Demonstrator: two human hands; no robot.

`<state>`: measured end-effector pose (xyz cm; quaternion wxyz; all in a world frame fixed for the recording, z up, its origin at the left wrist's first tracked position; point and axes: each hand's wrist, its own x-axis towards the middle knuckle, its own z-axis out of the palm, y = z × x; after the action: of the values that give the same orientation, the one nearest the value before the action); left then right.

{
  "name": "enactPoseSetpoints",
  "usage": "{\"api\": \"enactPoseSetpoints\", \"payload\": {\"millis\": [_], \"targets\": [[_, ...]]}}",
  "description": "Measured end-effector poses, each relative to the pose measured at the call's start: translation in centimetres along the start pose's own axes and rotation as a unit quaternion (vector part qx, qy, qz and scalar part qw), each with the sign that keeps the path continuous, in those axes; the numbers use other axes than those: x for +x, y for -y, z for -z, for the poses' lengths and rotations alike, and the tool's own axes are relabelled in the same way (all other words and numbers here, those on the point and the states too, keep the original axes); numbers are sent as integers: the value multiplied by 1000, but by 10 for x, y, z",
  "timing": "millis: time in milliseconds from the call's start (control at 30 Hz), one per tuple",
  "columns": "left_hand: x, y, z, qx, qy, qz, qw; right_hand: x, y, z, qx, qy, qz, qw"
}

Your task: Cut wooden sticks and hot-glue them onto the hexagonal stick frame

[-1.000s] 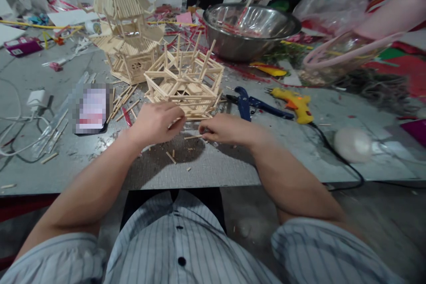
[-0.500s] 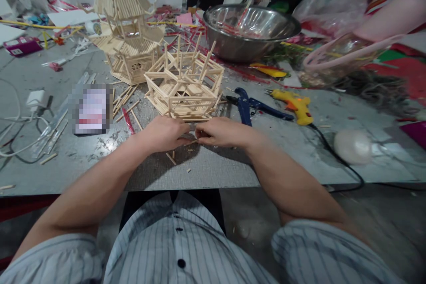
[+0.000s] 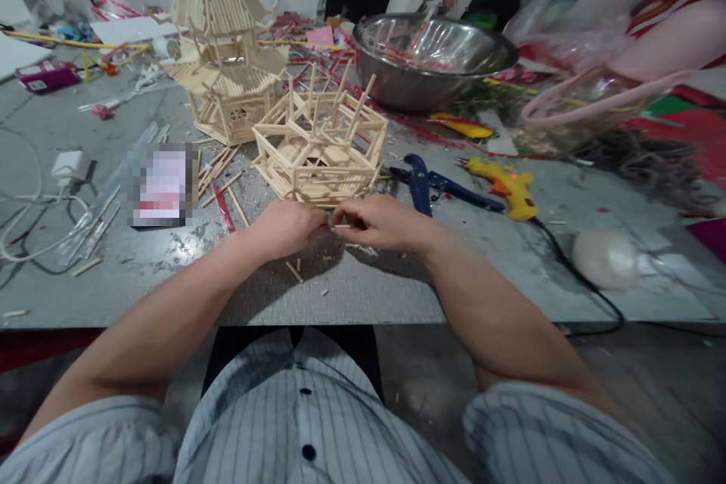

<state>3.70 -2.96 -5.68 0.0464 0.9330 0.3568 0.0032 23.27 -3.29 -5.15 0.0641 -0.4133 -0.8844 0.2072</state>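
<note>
My left hand (image 3: pixel 286 227) and my right hand (image 3: pixel 380 221) meet fingertip to fingertip just in front of an open hexagonal frame of wooden sticks (image 3: pixel 321 145). Both hands are closed in a pinch on a short thin wooden stick (image 3: pixel 338 226) held between them above the grey table (image 3: pixel 368 287). Behind the frame stands a taller stick-built pagoda (image 3: pixel 224 53) with a pointed roof. Small stick offcuts (image 3: pixel 293 271) lie on the table under my hands.
Blue pliers (image 3: pixel 423 181) and a yellow glue gun (image 3: pixel 504 185) with a black cord lie right of the frame. A steel bowl (image 3: pixel 434 57) and a pink basket (image 3: pixel 590 102) stand behind. A phone (image 3: pixel 162 185), loose sticks, a white charger (image 3: pixel 68 165) and cables are at left.
My left hand came back from the frame's front edge toward me and met my right hand. Both now pinch the same short stick, lifted slightly off the table.
</note>
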Motion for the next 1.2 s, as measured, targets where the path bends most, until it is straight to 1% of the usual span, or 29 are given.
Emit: {"api": "enactPoseSetpoints", "payload": {"millis": [133, 267, 367, 433, 500, 567, 667, 733, 767, 833, 933, 1000, 1100, 1200], "targets": [[0, 7, -3, 20, -37, 19, 999, 3, -12, -8, 32, -61, 33, 997], [2, 14, -5, 57, -75, 44, 995, 8, -20, -17, 48, -130, 50, 989], [3, 18, -4, 69, -79, 66, 992, 11, -21, -22, 56, -161, 52, 984], [3, 19, -3, 60, -74, 75, 993, 12, -20, -23, 66, -173, 39, 982], [4, 20, -3, 30, -81, 83, 993, 12, -19, -23, 85, -186, 15, 979], [4, 21, -4, -15, -106, 94, 990, 12, -19, -23, 120, -203, -7, 972], [5, 23, -5, -111, -148, 86, 979, 12, -20, -25, 210, -226, -22, 951], [6, 23, -4, -197, -154, 68, 966, 12, -21, -26, 280, -226, -26, 933], [6, 22, -2, -244, -145, 63, 957, 11, -20, -26, 309, -223, -30, 924], [5, 20, 2, -330, -108, 70, 935, 11, -19, -25, 349, -216, -36, 911], [3, 18, 9, -425, -43, 93, 899, 11, -16, -22, 380, -203, -44, 902], [2, 18, 12, -463, -19, 97, 881, 12, -13, -21, 400, -198, -45, 893], [1, 19, 13, -491, 0, 88, 866, 12, -10, -19, 421, -210, -41, 882], [2, 17, 13, -501, 11, 89, 861, 11, -8, -19, 410, -212, -27, 887]]}}
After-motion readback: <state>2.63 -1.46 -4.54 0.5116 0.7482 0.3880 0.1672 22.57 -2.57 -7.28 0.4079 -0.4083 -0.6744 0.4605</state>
